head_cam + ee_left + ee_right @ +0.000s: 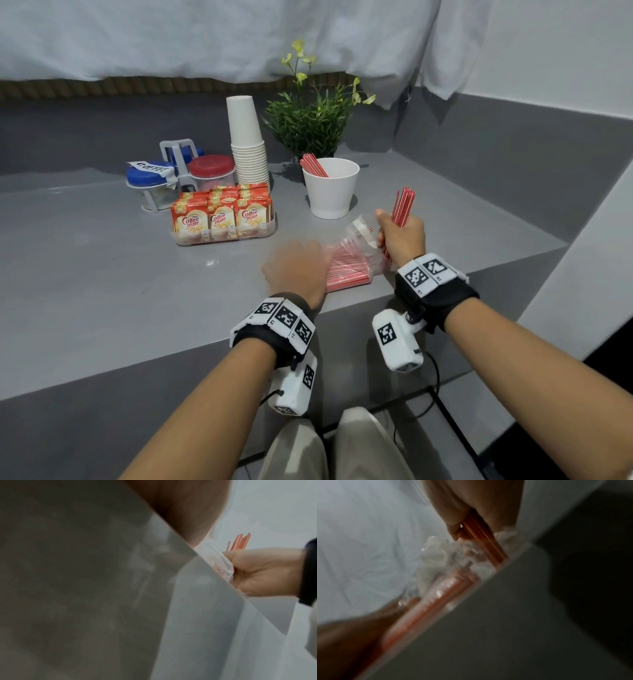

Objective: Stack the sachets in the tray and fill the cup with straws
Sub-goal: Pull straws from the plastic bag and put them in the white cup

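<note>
- Hands come first, at the near edge of the grey table (pixel 102 274). The left hand (pixel 298 270) lies at about 6 o'clock on top of the bag of straws (pixel 346 263). It seems to hold the bag down, but its fingers are hidden, so I cannot tell if they are flat or curled.
- The right hand (pixel 400 236), at about 5 o'clock, is curled tight round a bunch of straws (pixel 403 205). The bunch points up. Its low end looks like it is not all the way out of the bag's open mouth.
- Next job, I think: lift the bunch free and drop it in the cup.
- Lots of straws are left in the bag, so the straw job looks far from done.
- The white cup (pixel 331 188) stands a bit farther off, at about 1 o'clock from the hands. Only a few straws lean in it at the left side. Most of the cup is free.
- The clear tray (pixel 269 229) sits at about 11 o'clock. Sachets (pixel 221 214) stand in it in neat rows, and none lie loose on the table. That job looks done.
- Hard to see: both wrist views are blurry. The left one is mostly grey table and shows none of the left hand's fingers. The far rows in the tray hide behind the front row, so I cannot count them.
</note>
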Tool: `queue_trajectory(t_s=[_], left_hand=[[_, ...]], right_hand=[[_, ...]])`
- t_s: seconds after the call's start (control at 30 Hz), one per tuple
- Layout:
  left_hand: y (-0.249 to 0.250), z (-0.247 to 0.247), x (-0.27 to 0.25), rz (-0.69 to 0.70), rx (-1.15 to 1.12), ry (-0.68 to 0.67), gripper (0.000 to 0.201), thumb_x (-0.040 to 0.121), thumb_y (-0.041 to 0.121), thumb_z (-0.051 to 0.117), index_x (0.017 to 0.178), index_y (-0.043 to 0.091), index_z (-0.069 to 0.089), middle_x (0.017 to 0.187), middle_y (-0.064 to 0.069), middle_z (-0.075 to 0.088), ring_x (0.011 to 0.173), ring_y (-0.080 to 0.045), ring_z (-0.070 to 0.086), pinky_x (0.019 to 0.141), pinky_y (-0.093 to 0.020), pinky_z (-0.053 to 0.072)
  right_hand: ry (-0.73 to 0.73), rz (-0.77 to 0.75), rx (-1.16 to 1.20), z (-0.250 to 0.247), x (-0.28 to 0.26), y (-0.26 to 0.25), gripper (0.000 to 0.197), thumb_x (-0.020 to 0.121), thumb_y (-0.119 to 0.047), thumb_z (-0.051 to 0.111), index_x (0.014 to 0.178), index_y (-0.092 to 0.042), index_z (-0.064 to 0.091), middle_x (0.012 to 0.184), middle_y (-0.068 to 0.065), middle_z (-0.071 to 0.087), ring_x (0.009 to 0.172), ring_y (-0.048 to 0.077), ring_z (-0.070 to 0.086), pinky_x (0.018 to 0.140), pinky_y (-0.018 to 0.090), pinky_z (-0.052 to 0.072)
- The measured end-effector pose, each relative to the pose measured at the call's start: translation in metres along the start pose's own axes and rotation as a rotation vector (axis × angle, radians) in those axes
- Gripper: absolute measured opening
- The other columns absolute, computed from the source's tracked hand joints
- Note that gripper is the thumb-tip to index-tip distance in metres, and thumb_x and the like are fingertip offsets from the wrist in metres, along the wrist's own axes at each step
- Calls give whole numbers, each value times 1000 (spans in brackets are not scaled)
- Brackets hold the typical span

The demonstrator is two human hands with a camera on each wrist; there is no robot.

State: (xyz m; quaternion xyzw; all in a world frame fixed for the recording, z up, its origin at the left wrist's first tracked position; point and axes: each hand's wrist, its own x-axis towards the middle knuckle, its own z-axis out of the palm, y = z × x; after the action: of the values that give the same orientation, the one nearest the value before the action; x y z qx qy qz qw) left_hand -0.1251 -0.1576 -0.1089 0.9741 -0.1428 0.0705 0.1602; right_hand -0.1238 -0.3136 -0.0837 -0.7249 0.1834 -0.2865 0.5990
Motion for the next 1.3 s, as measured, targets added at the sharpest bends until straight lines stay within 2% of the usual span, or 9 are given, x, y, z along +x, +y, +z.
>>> queue_trajectory(t_s=[0.2, 0.33, 0.43, 0.53, 0.6, 0.8, 0.97, 1.17, 1.3], left_hand=[[-2, 1, -2, -8, 6, 7, 31, 99, 38, 22, 113, 18, 41, 112, -6, 42, 109, -25, 37, 96, -43, 28], [0, 0, -1, -9, 12, 5, 32, 99, 39, 21, 113, 18, 40, 112, -6, 41, 109, -25, 37, 96, -43, 28], [1, -1, -1, -4, 17, -9, 33, 99, 40, 20, 114, 18, 40, 112, -6, 41, 110, -25, 37, 96, -43, 29], [1, -1, -3, 3, 33, -18, 35, 99, 40, 19, 116, 18, 40, 114, -7, 41, 111, -26, 37, 97, -44, 29], [0, 0, -3, 4, 39, -6, 35, 99, 40, 20, 117, 19, 41, 115, -6, 41, 112, -26, 37, 97, -44, 28], [0, -1, -2, 16, 15, -26, 34, 98, 42, 24, 121, 22, 41, 118, -6, 38, 115, -25, 34, 99, -45, 28], [-3, -3, 1, 27, -8, -104, 41, 97, 41, 27, 135, 28, 34, 142, -3, 27, 133, -23, 25, 108, -55, 18], [-5, 0, 3, 51, 30, -164, 49, 99, 42, 22, 145, 27, 19, 155, 0, 13, 144, -22, 11, 113, -57, 8], [-3, -2, 5, 37, 17, -216, 50, 99, 42, 22, 146, 27, 16, 157, -1, 7, 145, -23, 6, 114, -56, 6]], right_hand=[[-147, 62, -37, 2, -4, 12, 30, 93, -26, 50, 64, -18, 51, 64, -1, 51, 61, 16, 52, 63, 31, 46], [-310, 97, 0, 0, -7, 8, 26, 97, -23, 44, 79, -7, 55, 69, 8, 51, 59, 19, 53, 52, 25, 48], [-364, 67, 8, 4, -8, 8, 25, 97, -20, 44, 85, -2, 56, 74, 14, 54, 69, 25, 56, 66, 35, 50], [-286, 42, 31, 3, -5, -2, 23, 95, -15, 45, 76, -7, 53, 65, 7, 49, 52, 7, 54, 55, 20, 49], [-208, 54, 133, 1, 1, -8, 25, 95, -14, 46, 71, -17, 47, 61, 1, 44, 46, 8, 43, 48, 19, 38], [-316, 77, 262, 17, -7, -12, 11, 96, -19, 44, 93, -28, 49, 81, -5, 53, 78, 15, 53, 83, 36, 48], [-302, 22, 301, 9, -7, -17, 19, 98, -15, 38, 81, -22, 44, 60, 0, 45, 43, 11, 44, 49, 26, 44], [-122, -124, 225, -7, 14, -34, 17, 96, -20, 42, 80, -23, 45, 60, 0, 43, 51, 13, 44, 56, 25, 46], [-137, -64, 86, -4, 8, -12, 25, 91, -22, 54, 67, -19, 46, 58, 0, 46, 53, 14, 46, 58, 28, 47]])
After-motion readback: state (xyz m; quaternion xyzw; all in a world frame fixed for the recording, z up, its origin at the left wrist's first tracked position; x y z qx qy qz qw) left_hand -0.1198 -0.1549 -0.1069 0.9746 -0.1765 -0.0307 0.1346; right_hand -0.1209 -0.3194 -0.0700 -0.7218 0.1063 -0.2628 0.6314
